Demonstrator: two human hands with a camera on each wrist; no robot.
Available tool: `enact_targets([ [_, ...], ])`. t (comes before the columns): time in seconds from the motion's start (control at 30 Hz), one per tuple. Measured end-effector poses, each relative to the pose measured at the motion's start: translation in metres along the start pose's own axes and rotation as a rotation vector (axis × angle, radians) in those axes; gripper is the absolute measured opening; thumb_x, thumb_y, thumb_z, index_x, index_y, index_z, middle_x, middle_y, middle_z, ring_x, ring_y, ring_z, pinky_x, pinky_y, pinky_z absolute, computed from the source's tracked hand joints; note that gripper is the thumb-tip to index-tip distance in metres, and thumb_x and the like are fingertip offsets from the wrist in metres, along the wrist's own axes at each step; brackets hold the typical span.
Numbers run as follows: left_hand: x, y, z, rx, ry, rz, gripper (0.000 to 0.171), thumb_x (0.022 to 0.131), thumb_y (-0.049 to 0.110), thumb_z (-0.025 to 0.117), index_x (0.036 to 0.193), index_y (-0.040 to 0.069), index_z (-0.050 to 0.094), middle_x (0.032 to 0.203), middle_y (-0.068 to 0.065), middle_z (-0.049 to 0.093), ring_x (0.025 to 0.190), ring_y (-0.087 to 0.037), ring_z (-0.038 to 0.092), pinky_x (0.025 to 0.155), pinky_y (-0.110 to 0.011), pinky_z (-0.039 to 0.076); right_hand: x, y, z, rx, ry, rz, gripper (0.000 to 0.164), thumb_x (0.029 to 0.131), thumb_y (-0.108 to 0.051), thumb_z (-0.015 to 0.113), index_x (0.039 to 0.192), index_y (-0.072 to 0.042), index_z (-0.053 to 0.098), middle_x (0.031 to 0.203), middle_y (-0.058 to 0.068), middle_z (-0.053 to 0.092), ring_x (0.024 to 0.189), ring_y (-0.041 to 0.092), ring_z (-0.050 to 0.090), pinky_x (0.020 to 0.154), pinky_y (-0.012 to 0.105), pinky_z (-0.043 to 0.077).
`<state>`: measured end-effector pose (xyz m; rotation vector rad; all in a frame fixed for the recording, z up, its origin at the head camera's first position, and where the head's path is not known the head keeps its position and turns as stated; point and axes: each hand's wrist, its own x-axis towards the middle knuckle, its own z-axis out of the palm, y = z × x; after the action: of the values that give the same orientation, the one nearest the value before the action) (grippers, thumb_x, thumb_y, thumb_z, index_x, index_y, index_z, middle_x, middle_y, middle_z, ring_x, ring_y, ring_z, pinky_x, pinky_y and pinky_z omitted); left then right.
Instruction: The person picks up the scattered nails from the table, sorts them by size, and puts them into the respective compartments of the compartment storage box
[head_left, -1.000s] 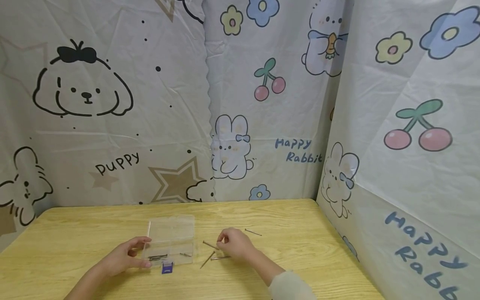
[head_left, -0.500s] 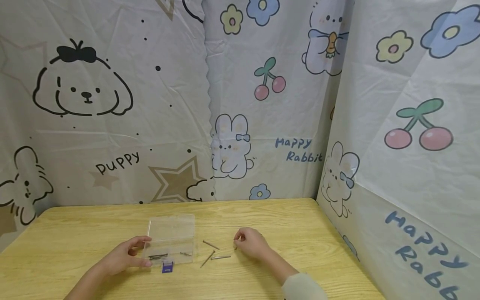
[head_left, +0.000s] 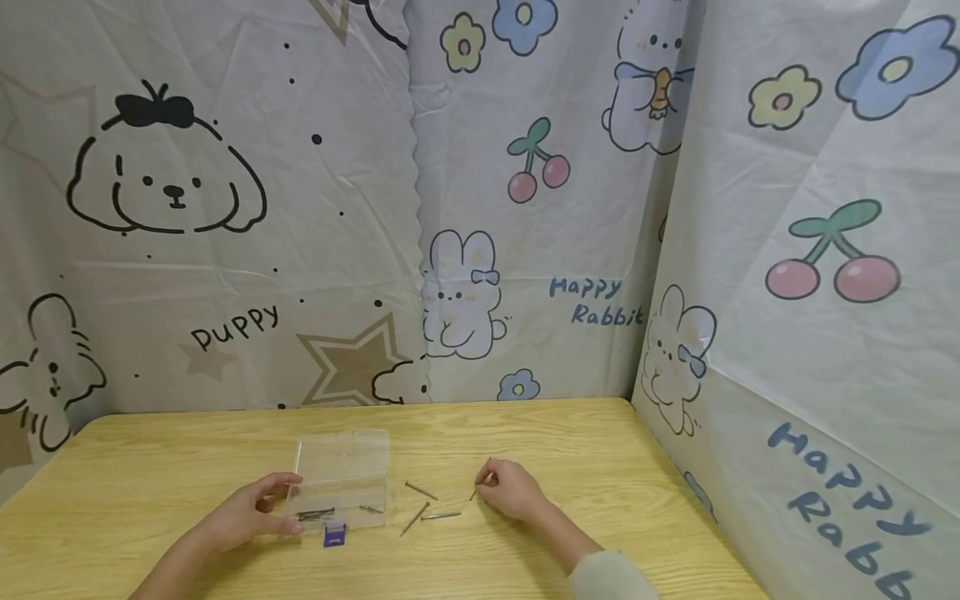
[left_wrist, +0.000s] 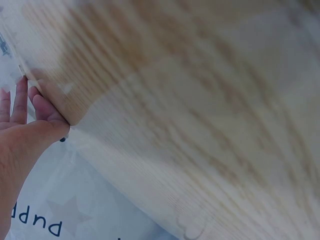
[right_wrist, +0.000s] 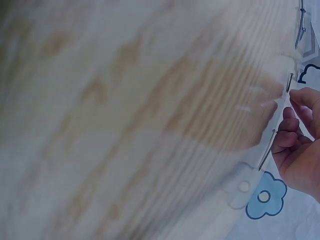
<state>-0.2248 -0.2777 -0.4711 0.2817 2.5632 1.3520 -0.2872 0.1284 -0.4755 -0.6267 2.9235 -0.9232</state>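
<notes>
A clear plastic box (head_left: 343, 457) with its lid raised stands on the table, a purple latch (head_left: 334, 535) at its front. Several dark nails (head_left: 316, 515) lie in its left part, and a small nail (head_left: 371, 508) in its right part. My left hand (head_left: 243, 517) holds the box at its left side, thumb at the front corner. To the right of the loose nails, my right hand (head_left: 513, 489) pinches a thin nail (head_left: 473, 493) that points downward. Another nail (right_wrist: 267, 150) lies behind that hand, mostly hidden in the head view.
Between box and right hand, three loose nails lie on the wood-grain table (head_left: 187, 450): one nail (head_left: 421, 490) at the back, one slanted nail (head_left: 415, 518), one nearly level nail (head_left: 441, 515). Printed cloth (head_left: 360, 208) rises behind the table and along its right side.
My right hand has moved right, away from the three loose nails, and now covers most of the far-right nail. The left hand and the box have stayed in place.
</notes>
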Motion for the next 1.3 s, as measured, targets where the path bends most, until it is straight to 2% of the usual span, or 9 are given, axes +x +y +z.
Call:
enact_targets([
  [0.33,-0.0004,0.0014,-0.0008,0.012,-0.006,0.010,0.074,0.080,0.027,0.074,0.137,-0.002,0.038,0.132,-0.032,0.045,0.109,-0.034,0.048,0.088,-0.048,0.045,-0.0001,-0.0011,0.0013,-0.009,-0.018,-0.002,0.007,0.085,-0.017,0.065,0.090,-0.013,0.069,0.068,-0.006,0.048,0.061,0.006,0.041,0.054,0.021,0.033],
  [0.6,-0.0010,0.0019,-0.0002,0.022,-0.003,0.020,0.073,0.080,0.027,0.074,0.136,-0.003,0.038,0.132,-0.032,0.046,0.112,-0.040,0.048,0.092,-0.056,0.042,-0.0007,0.0015,0.0024,-0.026,-0.010,-0.026,0.003,0.085,-0.017,0.066,0.083,-0.014,0.067,0.069,-0.007,0.051,0.063,0.005,0.042,0.056,0.021,0.035],
  [0.9,-0.0017,0.0026,-0.0010,0.014,-0.006,0.031,0.072,0.081,0.026,0.073,0.136,-0.004,0.037,0.134,-0.033,0.044,0.115,-0.046,0.046,0.093,-0.058,0.041,-0.0002,0.0049,0.0011,-0.033,-0.024,-0.006,0.004,0.085,-0.018,0.066,0.082,-0.016,0.067,0.072,-0.007,0.052,0.067,0.005,0.044,0.059,0.021,0.037],
  [1.17,-0.0013,0.0027,-0.0012,0.018,0.004,0.024,0.073,0.080,0.026,0.074,0.136,-0.003,0.038,0.132,-0.031,0.046,0.112,-0.039,0.049,0.093,-0.056,0.042,-0.0007,0.0025,-0.0011,-0.034,-0.047,-0.012,0.007,0.087,-0.017,0.063,0.082,-0.012,0.067,0.073,-0.007,0.054,0.066,0.005,0.044,0.059,0.021,0.038],
  [1.3,-0.0008,0.0012,-0.0004,0.007,-0.003,0.028,0.073,0.080,0.025,0.074,0.136,-0.003,0.038,0.132,-0.031,0.046,0.112,-0.038,0.049,0.092,-0.057,0.042,-0.0022,0.0012,-0.0014,-0.023,-0.060,-0.008,0.007,0.087,-0.015,0.063,0.081,-0.011,0.065,0.071,-0.007,0.054,0.064,0.005,0.044,0.058,0.020,0.038],
])
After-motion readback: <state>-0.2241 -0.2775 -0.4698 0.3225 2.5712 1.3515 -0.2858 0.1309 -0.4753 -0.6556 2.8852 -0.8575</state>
